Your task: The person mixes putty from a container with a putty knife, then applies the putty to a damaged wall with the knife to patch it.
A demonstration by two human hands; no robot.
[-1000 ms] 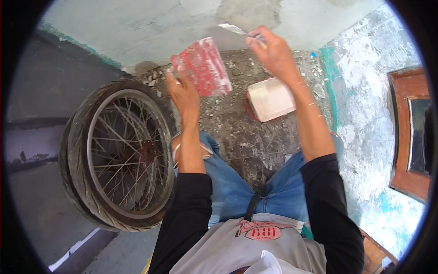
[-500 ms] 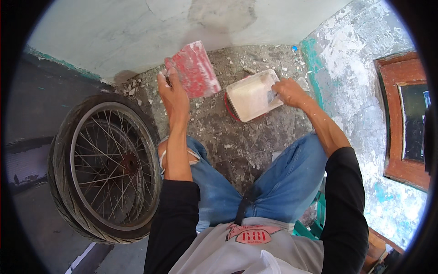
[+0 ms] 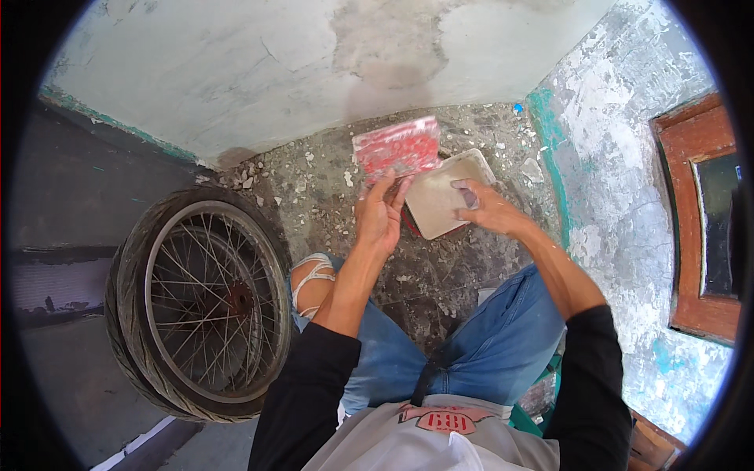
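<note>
My left hand (image 3: pixel 380 218) is closed on the near edge of a flat red plastic board (image 3: pixel 399 147), smeared with white paste and slightly blurred. Close by on the right, a pale rectangular tub (image 3: pixel 433 206) holds cream-white material, with a bit of red showing beneath its near side. Over the tub, my right hand (image 3: pixel 496 210) is curled around a small grey scraper (image 3: pixel 470 198). Most of that tool is hidden by my fingers, and I cannot tell whether it touches the paste.
Two spoked wheels with tyres (image 3: pixel 149 314) lie stacked at my left. Chips of plaster litter the dark floor (image 3: pixel 322 184). A patched pale wall (image 3: pixel 275 78) stands ahead, a peeling wall (image 3: pixel 605 141) on the right with a brown wooden frame (image 3: pixel 683 228). My knees flank the floor.
My left hand has brought the red board rightward, turned flatter, up beside the tub. My right hand has shifted slightly left and down over the tub. The tub appears turned a little.
</note>
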